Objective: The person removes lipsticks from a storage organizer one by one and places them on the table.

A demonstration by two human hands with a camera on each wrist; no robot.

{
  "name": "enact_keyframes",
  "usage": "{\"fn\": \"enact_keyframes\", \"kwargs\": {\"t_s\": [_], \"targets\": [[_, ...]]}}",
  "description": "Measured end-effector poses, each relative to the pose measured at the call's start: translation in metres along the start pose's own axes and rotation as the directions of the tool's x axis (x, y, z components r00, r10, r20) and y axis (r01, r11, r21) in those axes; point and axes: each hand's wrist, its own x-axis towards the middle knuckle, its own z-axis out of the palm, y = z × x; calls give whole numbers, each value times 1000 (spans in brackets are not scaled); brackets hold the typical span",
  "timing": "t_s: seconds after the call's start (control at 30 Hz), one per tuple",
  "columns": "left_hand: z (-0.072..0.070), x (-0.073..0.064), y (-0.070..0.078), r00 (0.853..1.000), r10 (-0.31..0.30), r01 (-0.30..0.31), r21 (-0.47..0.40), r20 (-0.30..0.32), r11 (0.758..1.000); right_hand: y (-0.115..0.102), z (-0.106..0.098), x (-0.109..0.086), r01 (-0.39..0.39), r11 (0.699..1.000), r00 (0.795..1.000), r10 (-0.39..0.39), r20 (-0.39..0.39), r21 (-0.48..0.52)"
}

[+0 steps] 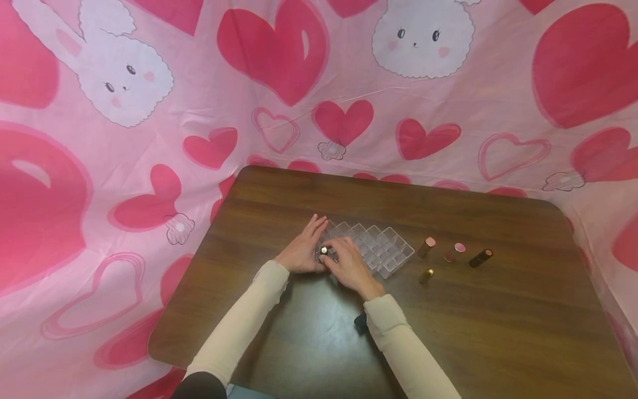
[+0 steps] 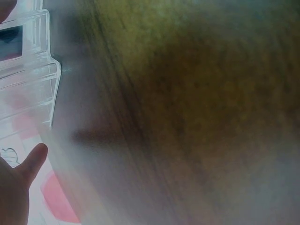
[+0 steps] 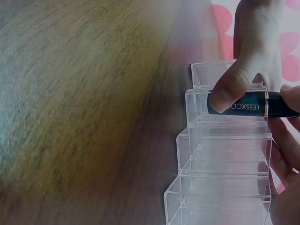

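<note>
In the head view a clear stepped organizer (image 1: 391,252) with many small compartments lies on the table. My right hand (image 1: 346,260) reaches over its left end and pinches the top of a dark lipstick tube (image 1: 324,250). Printed with white lettering, that lipstick tube (image 3: 248,104) lines up with a compartment of the organizer (image 3: 225,159) in the right wrist view. My left hand (image 1: 301,249) rests by the organizer's left end with its fingers extended. Its thumb (image 3: 229,89) overlaps the lower end of the tube. In the left wrist view the left thumb (image 2: 35,159) sticks out straight.
Right of the organizer stand a lipstick with a pink top (image 1: 427,246), another pink-topped lipstick (image 1: 454,253), a black lipstick (image 1: 480,257) and a small gold one (image 1: 426,276). A black object (image 1: 361,323) shows beside the right sleeve. A heart-patterned cloth (image 1: 344,122) hangs behind the table.
</note>
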Motion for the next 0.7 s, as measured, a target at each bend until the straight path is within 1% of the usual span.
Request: {"fn": "enact_keyframes", "kwargs": {"t_s": [0.17,0.37,0.6,0.7], "targets": [[0,0,0,1000,8,-8,-2,-9,1000,0,0,-1,10,1000,1000,-10,-8,9],[0,0,1,1000,8,-8,0,-11,1000,1,-1,-1,7,1000,1000,-7,8,12],[2,0,0,999,18,-18,1,-38,1000,0,-2,-2,16,1000,999,-16,31,-25],[2,-1,0,999,17,-17,-1,-39,1000,0,-2,-2,15,999,999,-14,32,-35]]}}
